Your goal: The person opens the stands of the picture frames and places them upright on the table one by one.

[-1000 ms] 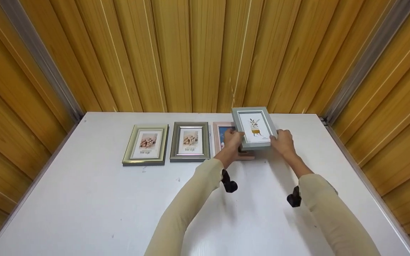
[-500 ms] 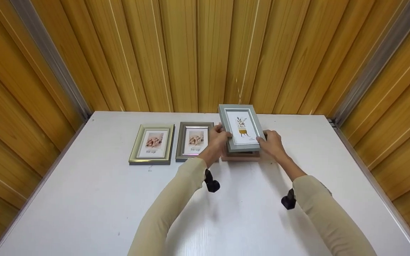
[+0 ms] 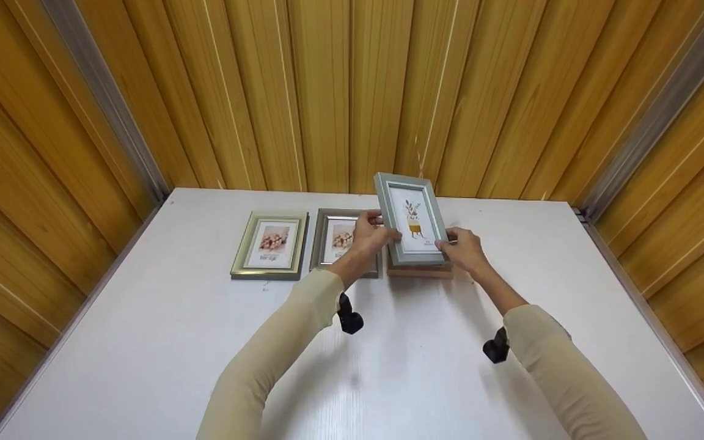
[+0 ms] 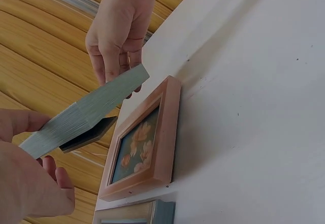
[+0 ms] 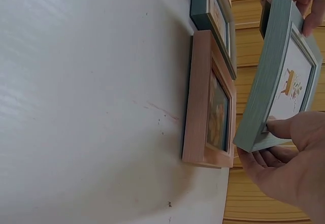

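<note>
Both hands hold a grey-blue picture frame (image 3: pixel 412 220) with a drawing of a plant in a yellow pot. My left hand (image 3: pixel 371 238) grips its left edge, thumb on the front; my right hand (image 3: pixel 465 250) pinches the lower right edge. The frame is raised and tilted. In the left wrist view a dark flap (image 4: pixel 89 135) sticks out behind it. Below, a pink picture frame (image 5: pixel 200 102) with a flower picture lies on the table. From the head view the raised frame hides most of the pink frame (image 3: pixel 420 272).
Left of the pink frame lie a dark grey-brown picture frame (image 3: pixel 322 244), partly covered by my left hand, and a gold picture frame (image 3: pixel 242 250). They rest on a white table (image 3: pixel 144 342). Wood-look panels (image 3: pixel 327 91) rise behind the table and at both sides.
The grey-blue frame has moved left from the pink frame's right side to over it, and now tilts more. My left hand has moved left, now overlapping the dark frame. The head view has shifted slightly.
</note>
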Demonstrator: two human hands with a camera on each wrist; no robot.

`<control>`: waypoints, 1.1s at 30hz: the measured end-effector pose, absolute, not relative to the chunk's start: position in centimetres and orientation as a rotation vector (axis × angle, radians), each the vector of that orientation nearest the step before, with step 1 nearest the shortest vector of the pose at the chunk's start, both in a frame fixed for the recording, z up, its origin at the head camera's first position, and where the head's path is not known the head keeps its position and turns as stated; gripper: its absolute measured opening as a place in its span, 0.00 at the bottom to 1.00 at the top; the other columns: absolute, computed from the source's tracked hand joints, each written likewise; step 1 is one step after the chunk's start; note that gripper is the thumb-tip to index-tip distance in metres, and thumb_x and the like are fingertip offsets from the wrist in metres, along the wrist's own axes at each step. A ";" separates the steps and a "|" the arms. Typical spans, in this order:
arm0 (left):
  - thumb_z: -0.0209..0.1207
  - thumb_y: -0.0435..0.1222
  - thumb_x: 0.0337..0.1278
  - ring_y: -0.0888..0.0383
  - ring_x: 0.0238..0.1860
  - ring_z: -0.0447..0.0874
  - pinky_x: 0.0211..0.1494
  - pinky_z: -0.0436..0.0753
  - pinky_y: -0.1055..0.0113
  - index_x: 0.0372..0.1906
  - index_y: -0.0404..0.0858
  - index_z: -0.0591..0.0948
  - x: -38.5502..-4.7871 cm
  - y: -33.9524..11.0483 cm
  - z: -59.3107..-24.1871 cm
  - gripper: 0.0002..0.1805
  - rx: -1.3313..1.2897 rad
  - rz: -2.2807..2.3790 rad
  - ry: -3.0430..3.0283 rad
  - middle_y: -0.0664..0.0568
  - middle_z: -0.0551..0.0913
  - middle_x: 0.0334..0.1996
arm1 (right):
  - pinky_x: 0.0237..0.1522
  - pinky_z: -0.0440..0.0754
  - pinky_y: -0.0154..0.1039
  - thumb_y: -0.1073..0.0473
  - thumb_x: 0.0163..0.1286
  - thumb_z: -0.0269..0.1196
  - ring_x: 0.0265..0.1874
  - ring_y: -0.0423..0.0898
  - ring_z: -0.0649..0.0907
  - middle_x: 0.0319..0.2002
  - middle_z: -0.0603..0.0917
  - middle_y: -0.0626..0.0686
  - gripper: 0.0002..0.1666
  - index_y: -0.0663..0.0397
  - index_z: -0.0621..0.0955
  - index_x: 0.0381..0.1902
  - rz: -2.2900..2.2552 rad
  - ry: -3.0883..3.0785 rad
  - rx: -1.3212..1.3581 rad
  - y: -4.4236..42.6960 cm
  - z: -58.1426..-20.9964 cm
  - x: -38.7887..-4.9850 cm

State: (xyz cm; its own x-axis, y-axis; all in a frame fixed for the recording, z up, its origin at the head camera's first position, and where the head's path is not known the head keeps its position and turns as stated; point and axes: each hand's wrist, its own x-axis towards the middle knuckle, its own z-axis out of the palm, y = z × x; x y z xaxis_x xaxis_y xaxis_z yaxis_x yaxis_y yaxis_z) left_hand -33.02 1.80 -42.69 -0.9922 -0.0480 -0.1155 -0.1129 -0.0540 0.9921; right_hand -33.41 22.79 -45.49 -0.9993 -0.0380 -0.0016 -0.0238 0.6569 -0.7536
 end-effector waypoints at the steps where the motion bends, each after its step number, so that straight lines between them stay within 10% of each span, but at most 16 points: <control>1: 0.66 0.20 0.43 0.55 0.48 0.75 0.53 0.82 0.67 0.64 0.32 0.70 -32.9 1.8 -42.6 0.37 -0.175 2.243 2.126 0.45 0.76 0.50 | 0.64 0.79 0.53 0.63 0.76 0.57 0.62 0.64 0.79 0.61 0.79 0.73 0.26 0.76 0.72 0.66 -1.294 2.831 -0.040 22.7 -45.5 -33.4; 14: 0.70 0.22 0.41 0.54 0.51 0.77 0.55 0.81 0.65 0.62 0.35 0.70 -31.5 1.4 -40.8 0.38 -0.084 2.228 2.132 0.44 0.77 0.55 | 0.57 0.80 0.41 0.61 0.77 0.57 0.57 0.51 0.78 0.64 0.75 0.68 0.32 0.68 0.64 0.73 -1.455 2.500 0.038 21.7 -44.6 -32.7; 24: 0.74 0.26 0.42 0.58 0.46 0.73 0.44 0.78 0.69 0.61 0.37 0.70 -30.2 1.3 -39.6 0.37 0.152 2.136 2.229 0.49 0.75 0.50 | 0.73 0.70 0.59 0.57 0.83 0.50 0.70 0.58 0.72 0.75 0.63 0.68 0.38 0.53 0.49 0.83 -1.713 2.114 -0.029 22.0 -45.1 -32.6; 33: 0.74 0.32 0.46 0.55 0.53 0.73 0.50 0.78 0.68 0.62 0.38 0.68 -29.5 1.3 -39.8 0.37 0.400 2.030 2.325 0.46 0.74 0.55 | 0.55 0.82 0.41 0.56 0.82 0.52 0.56 0.45 0.81 0.66 0.76 0.62 0.34 0.58 0.55 0.78 -1.716 2.109 -0.075 22.1 -45.8 -32.4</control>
State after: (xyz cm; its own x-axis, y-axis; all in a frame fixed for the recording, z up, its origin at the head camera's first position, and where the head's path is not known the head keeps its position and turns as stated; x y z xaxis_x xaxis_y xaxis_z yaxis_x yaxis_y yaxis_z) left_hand -29.50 1.34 -39.82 -0.9666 0.2109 0.1457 0.1729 0.1166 0.9780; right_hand -32.38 22.05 -45.83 -0.9109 -0.2990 -0.2843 0.2175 0.2375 -0.9467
